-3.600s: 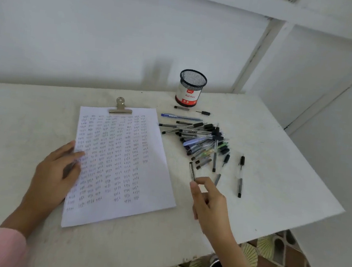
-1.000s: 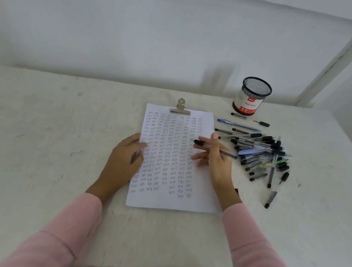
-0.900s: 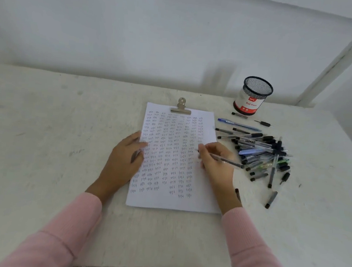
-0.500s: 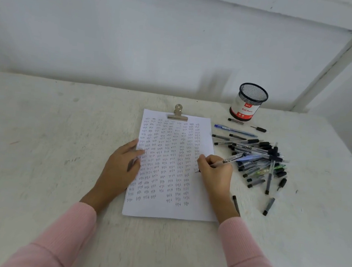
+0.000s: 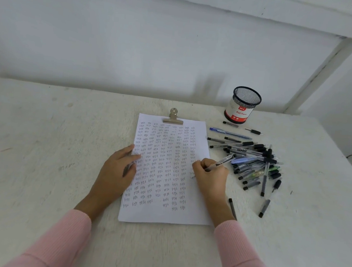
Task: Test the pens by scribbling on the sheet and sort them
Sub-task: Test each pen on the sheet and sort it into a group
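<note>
Gripping 1 pen (image 5: 221,162) in the curled right hand (image 5: 210,176), tip down at the right edge of the sheet (image 5: 162,217). Pressing the sheet's left edge with the left hand (image 5: 116,170), flat, fingers straight, holding nothing. Just right of the sheet, a loose pile of pens (image 5: 254,160) on the white table (image 5: 40,152); behind it, 1 mesh cup (image 5: 243,106), upright. At the sheet's top, 1 metal clip (image 5: 173,117).

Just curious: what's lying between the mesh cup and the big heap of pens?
In the head view, a blue pen and, nearer the mesh cup, two short dark pen pieces lie between it and the heap of pens.
</note>
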